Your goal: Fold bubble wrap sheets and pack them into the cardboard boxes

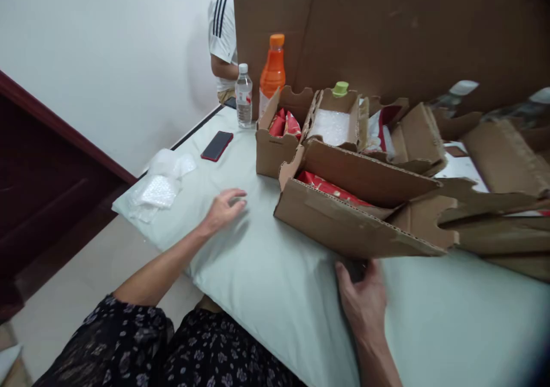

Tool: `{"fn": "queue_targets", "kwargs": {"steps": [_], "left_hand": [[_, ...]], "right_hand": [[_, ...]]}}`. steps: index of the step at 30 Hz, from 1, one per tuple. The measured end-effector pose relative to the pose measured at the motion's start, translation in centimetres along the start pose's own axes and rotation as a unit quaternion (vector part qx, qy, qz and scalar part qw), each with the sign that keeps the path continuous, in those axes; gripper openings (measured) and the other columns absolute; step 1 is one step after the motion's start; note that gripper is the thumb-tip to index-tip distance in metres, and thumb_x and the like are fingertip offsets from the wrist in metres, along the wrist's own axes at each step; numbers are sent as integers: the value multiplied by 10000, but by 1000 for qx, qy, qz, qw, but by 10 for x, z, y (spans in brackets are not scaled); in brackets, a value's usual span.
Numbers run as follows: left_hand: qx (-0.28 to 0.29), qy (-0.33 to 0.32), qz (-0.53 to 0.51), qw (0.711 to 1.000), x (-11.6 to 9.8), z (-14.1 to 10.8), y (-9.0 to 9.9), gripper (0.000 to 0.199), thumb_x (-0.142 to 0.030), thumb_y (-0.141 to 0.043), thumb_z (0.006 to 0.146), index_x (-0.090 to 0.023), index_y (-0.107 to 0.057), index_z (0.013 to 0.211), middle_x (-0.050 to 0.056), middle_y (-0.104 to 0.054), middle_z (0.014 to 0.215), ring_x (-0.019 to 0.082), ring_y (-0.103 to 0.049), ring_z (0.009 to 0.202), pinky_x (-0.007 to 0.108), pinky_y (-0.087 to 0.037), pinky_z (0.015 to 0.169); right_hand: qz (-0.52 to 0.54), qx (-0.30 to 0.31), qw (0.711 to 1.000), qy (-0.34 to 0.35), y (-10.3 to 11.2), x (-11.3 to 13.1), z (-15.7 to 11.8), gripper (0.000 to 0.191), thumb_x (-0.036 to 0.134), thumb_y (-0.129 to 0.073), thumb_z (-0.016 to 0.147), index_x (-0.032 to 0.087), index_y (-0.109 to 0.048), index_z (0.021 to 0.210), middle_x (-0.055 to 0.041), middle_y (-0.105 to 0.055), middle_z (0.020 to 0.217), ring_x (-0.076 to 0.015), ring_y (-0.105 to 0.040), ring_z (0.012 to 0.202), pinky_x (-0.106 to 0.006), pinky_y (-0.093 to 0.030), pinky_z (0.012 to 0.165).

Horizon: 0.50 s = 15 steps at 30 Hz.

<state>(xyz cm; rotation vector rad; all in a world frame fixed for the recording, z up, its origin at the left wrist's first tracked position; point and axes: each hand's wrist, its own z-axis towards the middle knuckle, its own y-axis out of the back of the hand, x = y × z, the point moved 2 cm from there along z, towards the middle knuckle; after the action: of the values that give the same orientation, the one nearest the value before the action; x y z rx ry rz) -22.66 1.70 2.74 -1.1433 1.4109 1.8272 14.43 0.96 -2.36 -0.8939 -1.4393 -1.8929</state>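
My left hand (pixel 224 209) hovers over the pale green cloth (pixel 266 266), left of the cardboard boxes, with its fingers apart and nothing in them. At the front edge of a long cardboard box (pixel 344 221) is my right hand (pixel 365 295), thumb and fingers spread; some fingertips are hidden by the box's lower edge. Inside that box lies a red packet (pixel 329 189). Behind it stand a box (pixel 275 155) with red packets (pixel 286 124) and a box with bubble wrap (pixel 330 126).
Crumpled bubble wrap (pixel 158 189) and a phone (pixel 217 146) lie at the left. Behind stand a clear bottle (pixel 244 97) and an orange bottle (pixel 274 71). A tall cardboard panel (pixel 387 37) rises behind the boxes. A person in a white sleeve (pixel 222 17) sits beyond.
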Motion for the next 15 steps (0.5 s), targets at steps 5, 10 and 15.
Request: {"fn": "queue_targets", "kwargs": {"steps": [5,10,15], "left_hand": [[-212,42,333,918,41,-26,103,506,-382,-708,806,-157,-667,1258,220,-556,1480,431,-416,1437,594,-273,1203],[-163,136,463,860,73,-39,130,405,-369,-572,901,-141,-678,1217,232,-685,1204,432,-577,1173,543,-430,991],[-160,125,448,871,75,-41,131,294,-227,-443,913,-163,-730,916,203,-705,1009,389,-598,1094,506,-439,958]], "right_hand": [[-35,-12,999,25,-4,-3,-9,618,542,-581,820,133,-564,1282,-183,-639,1185,-358,-600,1100,-540,-460,982],[-43,-13,999,9,-4,-5,-2,608,569,-576,795,136,-587,1221,-168,-652,1089,-338,-605,997,-532,-476,925],[-35,-17,999,11,-3,-2,-2,608,545,-574,780,122,-589,1216,-170,-652,1076,-328,-606,975,-521,-477,908]]}}
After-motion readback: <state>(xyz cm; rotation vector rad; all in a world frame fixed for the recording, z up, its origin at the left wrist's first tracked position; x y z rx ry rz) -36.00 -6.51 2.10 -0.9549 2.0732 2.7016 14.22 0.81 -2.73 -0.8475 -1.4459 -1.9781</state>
